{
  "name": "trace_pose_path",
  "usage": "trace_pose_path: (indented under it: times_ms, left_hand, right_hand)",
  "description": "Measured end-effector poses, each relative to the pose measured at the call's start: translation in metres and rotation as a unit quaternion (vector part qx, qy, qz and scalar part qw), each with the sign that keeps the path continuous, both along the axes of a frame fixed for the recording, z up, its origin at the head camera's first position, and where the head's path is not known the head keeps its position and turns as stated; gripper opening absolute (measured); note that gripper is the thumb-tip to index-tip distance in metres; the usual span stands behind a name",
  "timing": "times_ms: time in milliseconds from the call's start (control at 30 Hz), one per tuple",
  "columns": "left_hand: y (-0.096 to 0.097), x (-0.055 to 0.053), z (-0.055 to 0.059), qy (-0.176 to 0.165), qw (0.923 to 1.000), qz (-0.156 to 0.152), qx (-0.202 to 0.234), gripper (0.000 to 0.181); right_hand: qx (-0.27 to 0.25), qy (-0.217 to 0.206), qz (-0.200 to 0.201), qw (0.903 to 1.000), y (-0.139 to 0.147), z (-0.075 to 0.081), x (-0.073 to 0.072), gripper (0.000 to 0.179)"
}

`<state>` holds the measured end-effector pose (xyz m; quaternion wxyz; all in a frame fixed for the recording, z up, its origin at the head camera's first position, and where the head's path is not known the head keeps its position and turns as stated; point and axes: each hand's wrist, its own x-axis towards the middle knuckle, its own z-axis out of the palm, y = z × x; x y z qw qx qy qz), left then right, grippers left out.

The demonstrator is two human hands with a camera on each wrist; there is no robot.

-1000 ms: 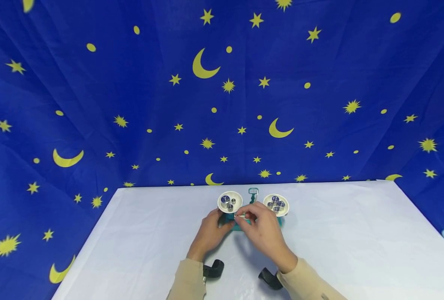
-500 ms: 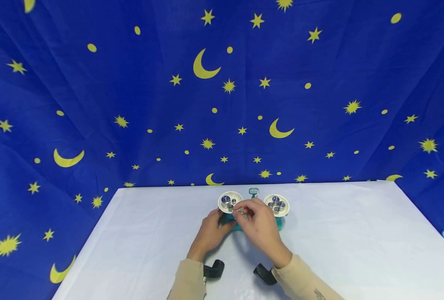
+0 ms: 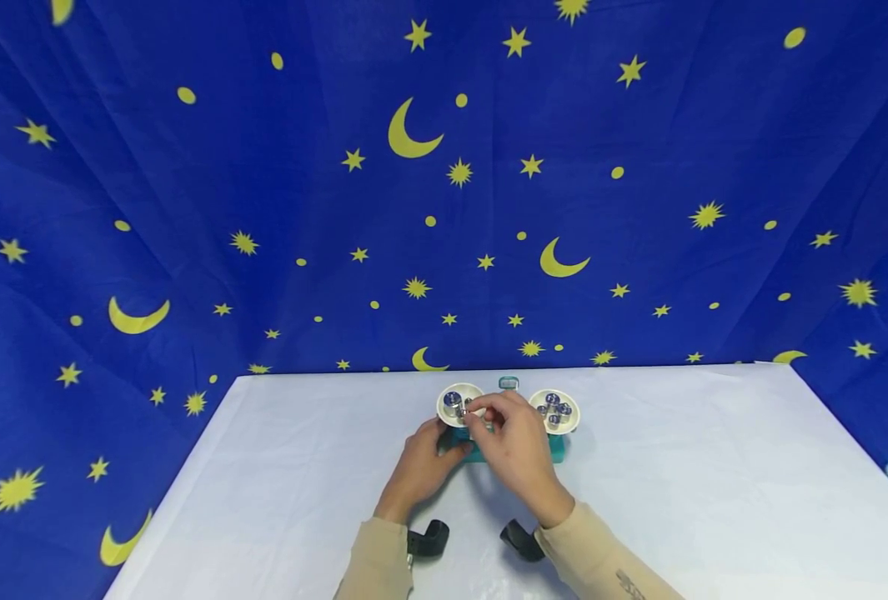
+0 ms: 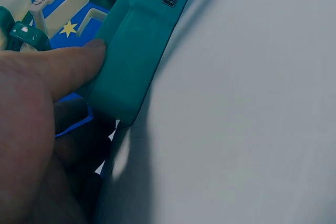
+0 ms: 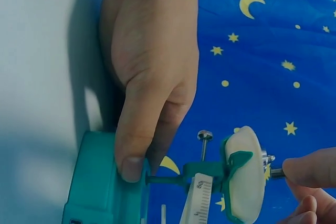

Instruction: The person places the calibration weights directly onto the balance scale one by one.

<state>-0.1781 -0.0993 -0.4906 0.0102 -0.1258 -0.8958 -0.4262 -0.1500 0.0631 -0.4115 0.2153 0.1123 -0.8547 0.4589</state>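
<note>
A teal student balance [image 4: 131, 72] with two white pans stands on the table. My left hand [image 3: 421, 460] grips the left end of its base, thumb on top and fingers down behind. My right hand [image 3: 519, 454] is over the left pan [image 3: 444, 417], thumb and fingertips pinching a small metal weight [image 5: 277, 172]. In the right wrist view that weight is right at the pan's face, beside other metal weights [image 5: 268, 158]. A larger weight [image 3: 453, 402] sits in the left pan, partly beside my fingertips. Several weights [image 3: 554, 409] rest in the right pan [image 3: 574, 422].
A white scaled beam [image 5: 202, 198] runs across the balance, and a metal screw [image 5: 205, 136] sticks out near the left pan. A teal frame [image 3: 509, 383] rises at the back. Black wrist-worn devices [image 3: 429, 539] hang by both sleeves. A blue star-patterned cloth [image 3: 323, 208] hangs behind the white table [image 3: 286, 500].
My right hand has moved left and slightly up, from in front of the balance's middle to the left pan, bringing the small weight along. The left hand has kept its grip on the base.
</note>
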Motion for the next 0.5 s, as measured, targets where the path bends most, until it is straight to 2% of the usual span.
trace_pose_path:
  times_ms: [333, 500]
  left_hand:
    - [0.000, 0.000, 0.001, 0.006, 1.0000, -0.004, 0.005, 0.057]
    - [0.000, 0.000, 0.000, 0.002, 1.0000, -0.003, 0.000, 0.057]
  right_hand:
    - [0.022, 0.042, -0.020, 0.9987, -0.001, -0.007, -0.004, 0.009]
    - [0.044, 0.067, -0.045, 0.9958, -0.004, -0.012, -0.006, 0.008]
